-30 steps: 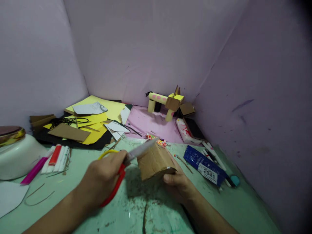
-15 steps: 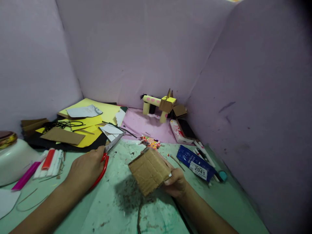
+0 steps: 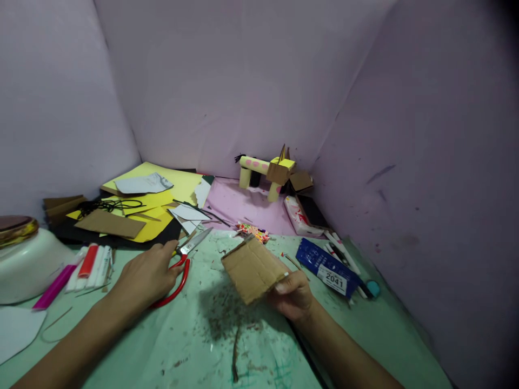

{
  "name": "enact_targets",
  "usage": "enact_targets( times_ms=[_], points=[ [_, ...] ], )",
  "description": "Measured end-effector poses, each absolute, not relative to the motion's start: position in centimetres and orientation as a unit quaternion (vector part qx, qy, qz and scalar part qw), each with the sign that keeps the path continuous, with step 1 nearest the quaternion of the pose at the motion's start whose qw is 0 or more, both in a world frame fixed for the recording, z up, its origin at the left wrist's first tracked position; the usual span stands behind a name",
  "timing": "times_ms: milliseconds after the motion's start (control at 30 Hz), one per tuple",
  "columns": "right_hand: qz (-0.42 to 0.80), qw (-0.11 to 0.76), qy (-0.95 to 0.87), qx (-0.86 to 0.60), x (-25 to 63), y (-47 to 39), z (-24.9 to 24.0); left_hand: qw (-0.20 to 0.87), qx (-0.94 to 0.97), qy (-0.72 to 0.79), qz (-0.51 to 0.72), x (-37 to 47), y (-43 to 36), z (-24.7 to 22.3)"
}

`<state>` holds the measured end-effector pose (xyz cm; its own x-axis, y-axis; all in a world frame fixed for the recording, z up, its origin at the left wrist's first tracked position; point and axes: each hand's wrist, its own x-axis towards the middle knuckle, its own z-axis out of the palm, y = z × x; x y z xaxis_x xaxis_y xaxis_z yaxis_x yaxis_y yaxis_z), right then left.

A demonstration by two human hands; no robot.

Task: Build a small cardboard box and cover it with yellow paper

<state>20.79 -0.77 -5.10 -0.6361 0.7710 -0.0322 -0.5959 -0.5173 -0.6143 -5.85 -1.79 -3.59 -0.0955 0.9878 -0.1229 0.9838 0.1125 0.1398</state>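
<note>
Single head-worn view, facing forward and down; cardboard box [image 3: 253, 268] near, within arm's reach; green tabletop [image 3: 194, 354] below it, pale purple wall [image 3: 243, 86] farther off, behind it.

The white label [image 3: 331, 279] on the blue packet [image 3: 311, 255] bears the number 2041 in dark digits. Pale lettering on the packet's blue surface is too small to read, as are the faint marks on a white marker [image 3: 106, 266].
</note>
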Motion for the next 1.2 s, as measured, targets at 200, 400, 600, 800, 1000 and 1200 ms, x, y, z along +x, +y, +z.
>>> enact_targets(
  times_ms=[200, 400, 600, 800, 1000, 1200],
  points=[
    [0.847, 0.419, -0.277, -0.177, 20.6, -0.7, -5.2, 0.085, 0.684, 0.684, 0.236, -4.8, -2.9, -2.9],
    [0.788, 0.469, -0.334, -0.217, 19.8, -1.6, -5.5, 0.181, 0.741, 0.535, 0.364, -1.7, -5.5, -3.4],
    [0.715, 0.456, -0.442, -0.291, 19.4, -2.0, -7.4, 0.234, 0.757, 0.504, 0.343, -0.1, -6.3, -3.8],
    [0.620, 0.470, -0.573, -0.259, 19.6, -1.9, -7.4, 0.118, 0.780, 0.476, 0.389, -0.8, -6.0, -3.6],
    [0.630, 0.527, -0.496, -0.280, 20.2, -2.3, -6.5, 0.037, 0.789, 0.489, 0.369, -1.1, -5.7, -4.3],
    [0.707, 0.475, -0.463, -0.245, 19.8, -1.9, -7.1, 0.130, 0.780, 0.502, 0.349, -0.2, -6.5, -4.6]
  ],
)
